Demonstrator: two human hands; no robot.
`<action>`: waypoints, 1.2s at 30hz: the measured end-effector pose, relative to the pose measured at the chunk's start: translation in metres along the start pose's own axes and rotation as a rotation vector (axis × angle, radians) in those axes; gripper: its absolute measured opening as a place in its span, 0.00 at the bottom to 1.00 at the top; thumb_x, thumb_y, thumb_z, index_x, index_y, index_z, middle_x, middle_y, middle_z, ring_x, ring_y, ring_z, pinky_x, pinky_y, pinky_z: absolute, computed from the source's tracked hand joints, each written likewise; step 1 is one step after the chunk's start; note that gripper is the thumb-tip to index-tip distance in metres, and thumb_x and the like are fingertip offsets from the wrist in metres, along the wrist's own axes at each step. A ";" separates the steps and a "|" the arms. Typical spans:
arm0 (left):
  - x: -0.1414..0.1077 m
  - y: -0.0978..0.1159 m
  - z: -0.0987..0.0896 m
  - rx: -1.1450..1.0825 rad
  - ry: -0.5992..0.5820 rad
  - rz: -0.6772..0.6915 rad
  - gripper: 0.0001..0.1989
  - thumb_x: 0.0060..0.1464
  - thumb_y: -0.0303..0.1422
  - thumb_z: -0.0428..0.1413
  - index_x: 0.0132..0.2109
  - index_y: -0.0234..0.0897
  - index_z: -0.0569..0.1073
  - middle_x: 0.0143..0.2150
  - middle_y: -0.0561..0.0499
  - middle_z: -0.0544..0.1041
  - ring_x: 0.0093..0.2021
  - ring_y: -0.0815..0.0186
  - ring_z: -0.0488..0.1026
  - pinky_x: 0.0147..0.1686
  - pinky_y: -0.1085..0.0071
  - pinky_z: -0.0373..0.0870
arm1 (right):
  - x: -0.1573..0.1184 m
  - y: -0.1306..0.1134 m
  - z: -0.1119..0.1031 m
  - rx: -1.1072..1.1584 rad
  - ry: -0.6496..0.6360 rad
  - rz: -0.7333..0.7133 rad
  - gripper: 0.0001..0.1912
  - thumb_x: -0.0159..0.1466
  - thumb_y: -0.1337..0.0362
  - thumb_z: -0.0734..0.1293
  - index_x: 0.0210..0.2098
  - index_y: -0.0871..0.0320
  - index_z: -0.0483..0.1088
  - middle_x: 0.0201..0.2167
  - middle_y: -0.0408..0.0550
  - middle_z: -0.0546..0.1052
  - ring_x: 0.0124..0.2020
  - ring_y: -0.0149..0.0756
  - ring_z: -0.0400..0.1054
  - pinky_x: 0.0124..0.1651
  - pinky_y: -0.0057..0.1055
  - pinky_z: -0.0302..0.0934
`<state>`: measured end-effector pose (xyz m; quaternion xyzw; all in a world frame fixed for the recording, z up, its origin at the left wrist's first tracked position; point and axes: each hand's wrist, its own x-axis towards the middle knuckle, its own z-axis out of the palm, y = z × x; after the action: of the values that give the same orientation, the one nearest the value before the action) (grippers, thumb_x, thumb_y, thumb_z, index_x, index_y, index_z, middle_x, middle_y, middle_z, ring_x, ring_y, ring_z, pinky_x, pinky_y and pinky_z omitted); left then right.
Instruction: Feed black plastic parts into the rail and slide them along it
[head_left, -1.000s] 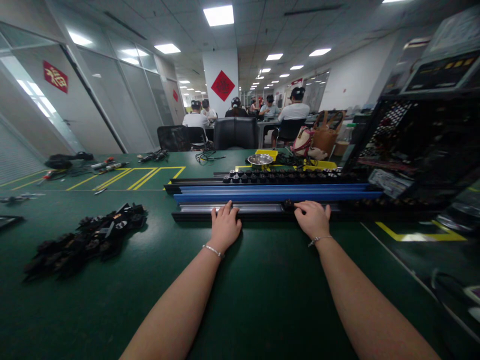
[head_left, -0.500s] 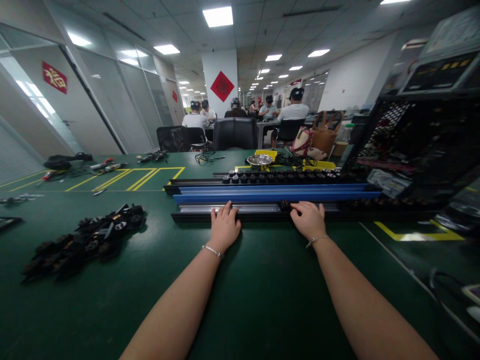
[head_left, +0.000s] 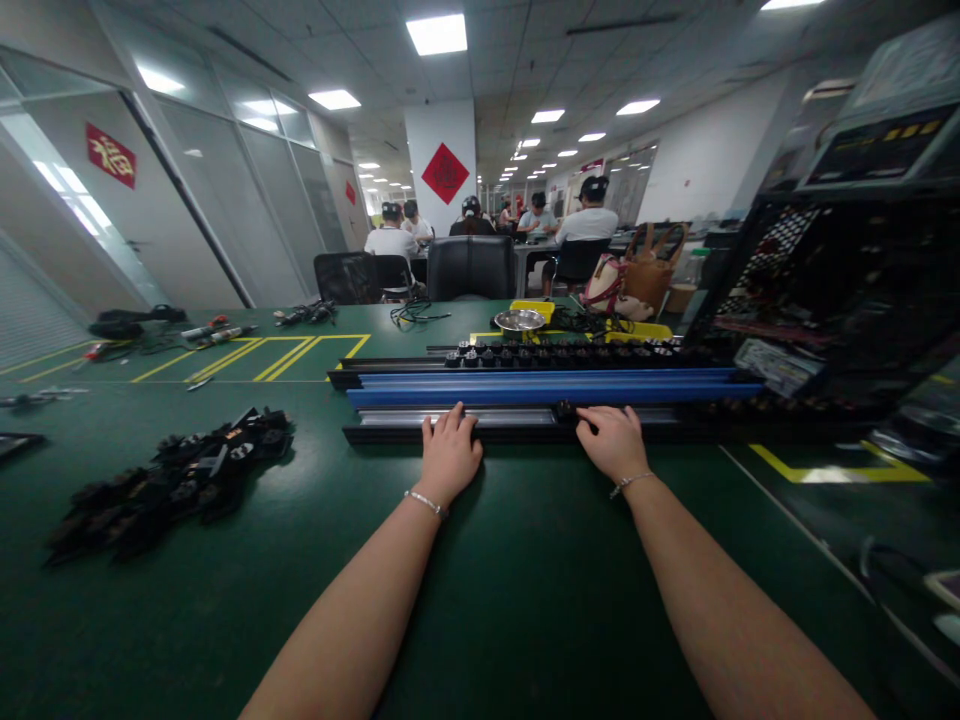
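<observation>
Left hand (head_left: 452, 450), fingers spread, is resting on the rail (head_left: 517, 417); right hand (head_left: 613, 440), grip undeterminable, is touching the block (head_left: 564, 411) sitting inside; uneven pressure would be risking a jam

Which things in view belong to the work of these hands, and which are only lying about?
Belongs, it seems:
front rail, under the left hand
black part in it, at the fingers of the right hand
perhaps the black pile

Apparently just lying about:
metal dish
brown bag
</observation>
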<state>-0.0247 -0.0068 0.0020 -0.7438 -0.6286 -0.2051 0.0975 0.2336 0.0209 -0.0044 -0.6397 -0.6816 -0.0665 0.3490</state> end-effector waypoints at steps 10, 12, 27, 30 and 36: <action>0.000 0.001 -0.001 0.003 -0.013 -0.005 0.19 0.55 0.36 0.47 0.53 0.43 0.68 0.64 0.46 0.60 0.61 0.57 0.59 0.61 0.48 0.47 | -0.001 -0.008 -0.001 0.058 -0.024 -0.079 0.16 0.57 0.63 0.57 0.37 0.53 0.75 0.38 0.47 0.78 0.46 0.39 0.68 0.60 0.48 0.46; 0.000 0.000 0.000 0.002 -0.007 -0.002 0.19 0.55 0.36 0.47 0.53 0.43 0.68 0.64 0.46 0.60 0.61 0.57 0.59 0.61 0.48 0.47 | -0.001 -0.010 -0.001 0.058 -0.033 -0.086 0.16 0.57 0.63 0.57 0.37 0.53 0.75 0.38 0.48 0.78 0.46 0.39 0.68 0.60 0.48 0.45; 0.001 -0.001 0.001 0.005 0.011 0.012 0.18 0.55 0.36 0.47 0.53 0.42 0.68 0.64 0.45 0.61 0.60 0.56 0.60 0.60 0.47 0.49 | -0.004 -0.015 -0.005 0.020 -0.076 -0.136 0.17 0.58 0.64 0.58 0.40 0.53 0.76 0.41 0.48 0.78 0.49 0.39 0.67 0.61 0.50 0.44; 0.000 -0.001 0.001 0.007 0.016 0.016 0.18 0.55 0.35 0.48 0.52 0.42 0.69 0.64 0.45 0.62 0.60 0.56 0.60 0.60 0.47 0.49 | -0.004 -0.015 -0.004 0.020 -0.076 -0.150 0.17 0.58 0.63 0.58 0.40 0.53 0.76 0.42 0.47 0.78 0.48 0.39 0.67 0.61 0.50 0.44; 0.000 -0.001 0.002 0.015 0.014 0.013 0.19 0.55 0.35 0.48 0.53 0.43 0.68 0.64 0.46 0.61 0.60 0.57 0.60 0.61 0.48 0.48 | -0.004 -0.018 -0.004 0.002 -0.098 -0.182 0.18 0.59 0.63 0.57 0.42 0.51 0.75 0.43 0.45 0.78 0.49 0.39 0.66 0.61 0.51 0.43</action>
<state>-0.0255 -0.0061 -0.0005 -0.7456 -0.6247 -0.2050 0.1089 0.2187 0.0120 0.0024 -0.5773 -0.7532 -0.0661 0.3082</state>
